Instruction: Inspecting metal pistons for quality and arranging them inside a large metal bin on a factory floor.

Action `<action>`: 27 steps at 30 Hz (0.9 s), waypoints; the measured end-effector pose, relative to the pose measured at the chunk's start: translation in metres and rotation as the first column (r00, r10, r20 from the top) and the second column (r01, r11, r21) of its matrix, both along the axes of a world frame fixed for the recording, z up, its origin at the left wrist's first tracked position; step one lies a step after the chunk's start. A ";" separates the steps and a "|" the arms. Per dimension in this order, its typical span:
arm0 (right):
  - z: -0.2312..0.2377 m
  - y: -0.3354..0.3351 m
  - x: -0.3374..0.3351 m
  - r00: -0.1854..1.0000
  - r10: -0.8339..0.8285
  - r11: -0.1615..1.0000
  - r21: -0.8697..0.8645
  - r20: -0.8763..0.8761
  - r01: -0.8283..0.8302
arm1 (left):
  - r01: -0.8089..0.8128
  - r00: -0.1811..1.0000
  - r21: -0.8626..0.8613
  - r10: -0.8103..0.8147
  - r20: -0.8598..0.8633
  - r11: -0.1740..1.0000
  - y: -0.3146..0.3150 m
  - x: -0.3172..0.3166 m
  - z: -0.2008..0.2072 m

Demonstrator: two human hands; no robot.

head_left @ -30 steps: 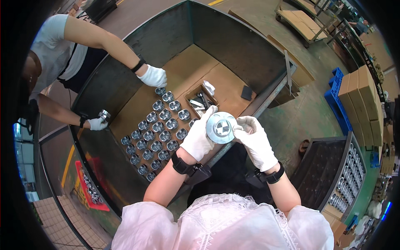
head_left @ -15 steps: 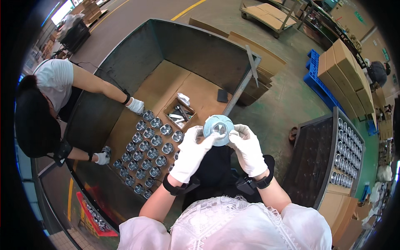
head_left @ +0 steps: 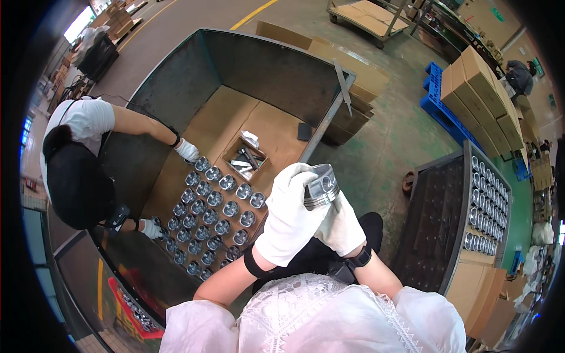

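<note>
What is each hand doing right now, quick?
Left hand: closed around the metal piston, holding it up.
Right hand: mostly hidden behind the left; touches the piston from below, grip unclear.

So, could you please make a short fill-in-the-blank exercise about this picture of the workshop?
1. Both white-gloved hands, left hand and right hand, hold one shiny ____ cylindrical part.
2. Rows of similar shiny parts stand on the ____ sheet inside the big grey metal bin.
3. A co-worker's gloved hand reaches into the bin from the person's ____ side.

Missing words: metal; cardboard; left
</note>
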State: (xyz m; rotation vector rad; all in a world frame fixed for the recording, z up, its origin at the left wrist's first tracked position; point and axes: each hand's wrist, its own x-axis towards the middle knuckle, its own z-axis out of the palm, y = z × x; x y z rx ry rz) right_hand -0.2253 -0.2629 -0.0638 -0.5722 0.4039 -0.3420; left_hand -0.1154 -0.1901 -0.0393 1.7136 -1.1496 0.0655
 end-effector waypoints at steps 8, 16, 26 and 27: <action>-0.010 -0.016 0.002 0.977 -0.038 0.962 0.273 0.210 -0.021 | -0.016 0.993 0.049 0.021 -0.114 0.999 0.007 0.008 -0.007; -0.004 -0.009 0.003 0.967 -0.247 0.958 -0.135 0.059 0.253 | -0.004 0.992 0.056 0.011 -0.126 0.998 0.005 0.015 -0.023; -0.021 -0.003 0.010 0.894 -0.447 0.752 -0.559 -0.043 0.349 | 0.007 0.989 -0.001 -0.007 -0.147 1.000 0.001 0.013 -0.023; -0.020 -0.002 0.011 0.892 -0.450 0.748 -0.564 -0.042 0.350 | 0.011 0.988 -0.014 -0.013 -0.155 1.000 0.001 0.012 -0.022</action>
